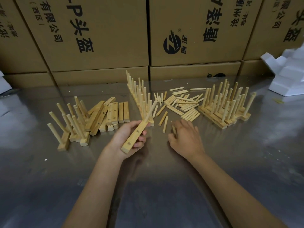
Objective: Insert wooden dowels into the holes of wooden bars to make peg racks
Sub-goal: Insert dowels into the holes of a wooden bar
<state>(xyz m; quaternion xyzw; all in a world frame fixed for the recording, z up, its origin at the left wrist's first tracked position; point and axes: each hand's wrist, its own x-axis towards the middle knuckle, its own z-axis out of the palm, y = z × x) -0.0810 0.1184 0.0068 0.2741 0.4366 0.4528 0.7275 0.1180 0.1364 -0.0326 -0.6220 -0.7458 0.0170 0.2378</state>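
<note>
The left carton (92, 33) reads "头盔" and "有限公司", printed sideways. The middle carton (194, 30) carries a round black logo (172, 44); its upside-down characters include "沧州".

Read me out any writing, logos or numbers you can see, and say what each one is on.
"-P头盔", turned sideways: left cardboard box.
"有限公司" and "(西区)": same box, smaller print.
Round black logo with a slashed Z shape: middle cardboard box.
Large upside-down characters on that box and the right box: not reliably readable.
Wooden bars, dowels, table: no text.
</note>
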